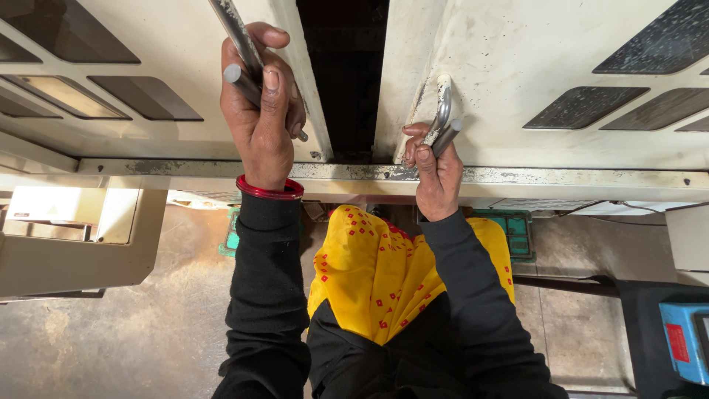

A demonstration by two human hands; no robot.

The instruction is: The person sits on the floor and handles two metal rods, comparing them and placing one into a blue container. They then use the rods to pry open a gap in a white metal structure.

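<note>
Gripping a shiny metal handle [236,33] on the left door [177,74], the left hand [260,111] has its fingers wrapped tight around the handle together with a short grey metal rod [240,80], the thumb laid flat along the top. The right hand [436,174] is closed the same way on the curved handle [443,103] of the right door [532,66], with a second grey rod [448,137] pinched against it.

Both doors are cream-painted sheet metal, scuffed and smudged with dark grime, each set with dark slanted window panels [148,96]. Between them shows a narrow black gap [343,74]. A worn steel rail [517,176] runs along the lower edge, its paint chipped to bare metal.

A red bangle [269,191] circles the left wrist above a black knitted sleeve [266,281]. A yellow cloth with small red squares [377,273] hangs below the arms.

At the far right sits a blue box with a red rectangular label [683,340]. A green slotted mat [513,233] lies on the stained concrete floor [125,325] beside the feet, and a cream cabinet part [74,244] juts out on the left.
</note>
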